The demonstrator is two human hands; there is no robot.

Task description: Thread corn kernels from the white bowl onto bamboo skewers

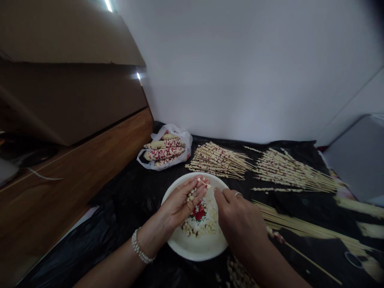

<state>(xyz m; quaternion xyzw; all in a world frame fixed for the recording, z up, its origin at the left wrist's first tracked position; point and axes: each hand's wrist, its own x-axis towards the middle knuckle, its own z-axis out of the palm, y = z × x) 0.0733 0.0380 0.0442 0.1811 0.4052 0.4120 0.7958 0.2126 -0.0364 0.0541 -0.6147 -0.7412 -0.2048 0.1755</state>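
Observation:
My left hand (183, 202) is palm up and cupped over a white bowl (198, 255), with several pale corn kernels (191, 196) lying in it. My right hand (237, 214), closed and wearing a ring, grips a thin wooden skewer (312, 262). The skewer's tip end, with pale kernels near it, reaches over my left fingers. Behind my right wrist it comes out again, carrying pale and dark red kernels. Loose kernels (207, 226) lie in the bowl around a red and green printed pattern (198, 212). My right fingertips are partly hidden.
Behind the bowl, a plastic bag (187, 140) holds speckled corn cobs (165, 153). Two piles of kernel-threaded skewers (216, 158) (282, 170) lie to the right on black plastic sheeting (126, 200). Bare skewers (300, 222) and stripped cobs (360, 206) lie at right. Cardboard boxes (72, 96) stand left.

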